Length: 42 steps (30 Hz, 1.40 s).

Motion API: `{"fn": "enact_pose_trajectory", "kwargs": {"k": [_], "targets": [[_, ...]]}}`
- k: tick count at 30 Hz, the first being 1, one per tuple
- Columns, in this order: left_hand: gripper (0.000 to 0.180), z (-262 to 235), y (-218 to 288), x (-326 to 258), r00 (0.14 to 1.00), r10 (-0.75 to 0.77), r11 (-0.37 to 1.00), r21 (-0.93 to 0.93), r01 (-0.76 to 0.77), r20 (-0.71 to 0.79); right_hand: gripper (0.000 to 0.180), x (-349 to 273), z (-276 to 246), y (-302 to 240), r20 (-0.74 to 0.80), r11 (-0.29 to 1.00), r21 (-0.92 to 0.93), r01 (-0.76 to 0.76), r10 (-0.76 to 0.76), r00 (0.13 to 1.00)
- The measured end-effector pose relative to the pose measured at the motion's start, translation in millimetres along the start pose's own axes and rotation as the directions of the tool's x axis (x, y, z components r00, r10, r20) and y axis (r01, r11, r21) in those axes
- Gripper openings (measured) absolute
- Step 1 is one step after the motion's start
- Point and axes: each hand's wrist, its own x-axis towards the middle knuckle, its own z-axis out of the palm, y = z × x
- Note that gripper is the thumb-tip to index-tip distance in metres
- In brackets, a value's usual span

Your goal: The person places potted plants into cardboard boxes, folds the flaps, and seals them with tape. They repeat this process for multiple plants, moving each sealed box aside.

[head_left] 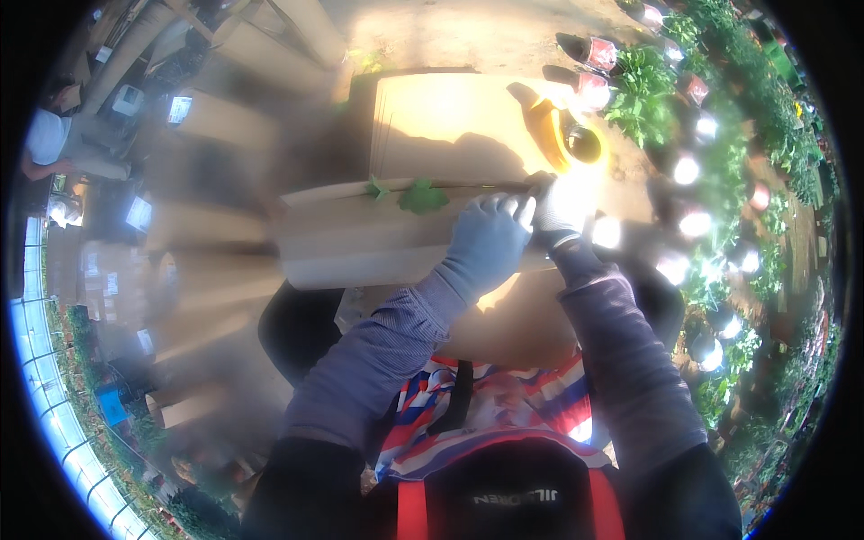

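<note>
A long, narrow cardboard box (360, 238) lies across my lap, with green leaves (423, 196) poking out along its top seam. My left hand (489, 241), in a light grey glove, is closed over the box's upper edge toward its right end. Right beside it, my right hand (560, 214) grips that same end. Strong glare washes out part of the right glove, and its fingertips are partly hidden. A yellow ring-shaped roll of tape (560, 144) rests just beyond my right hand.
Flat cardboard sheets (423, 117) are stacked ahead of me. Potted green plants (641, 94) line the right side, several pots shining in sunlight. More long cardboard boxes (220, 121) lie at the left, where another person (49, 139) is partly in view.
</note>
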Motion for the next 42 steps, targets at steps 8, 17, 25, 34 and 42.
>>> {"fn": "enact_pose_trajectory", "kwargs": {"k": [8, 17, 25, 34, 42], "targets": [[0.034, 24.6, -58.1, -6.3, 0.867, -0.234, 0.877, -0.289, 0.383, 0.440, 0.018, -18.4, 13.5, 4.8, -0.177, 0.994, -0.082, 0.075, -0.088, 0.980], [0.028, 7.7, -155.3, -104.1, 0.884, -0.366, 0.454, -0.773, 0.444, 0.292, 0.016, -25.9, 8.4, -0.5, -0.215, 0.995, 0.027, 0.097, -0.089, 0.973], [0.027, -18.7, -176.8, -98.0, 0.806, -0.423, 0.545, -0.594, 0.592, 0.415, 0.013, -24.0, 7.3, 0.2, -0.249, 0.994, -0.006, 0.108, -0.106, 0.963], [0.070, -5.0, -40.1, -18.5, 0.973, -0.150, 0.979, 0.113, 0.171, -0.176, 0.011, -13.0, 26.9, 13.8, -0.220, 0.996, 0.061, 0.057, -0.042, 0.975], [0.016, 82.3, -32.0, 55.7, 0.978, -0.033, 0.997, -0.055, 0.045, 0.207, 0.012, -11.9, 29.5, 7.3, -0.152, 0.994, 0.067, -0.091, 0.101, 0.983]]}}
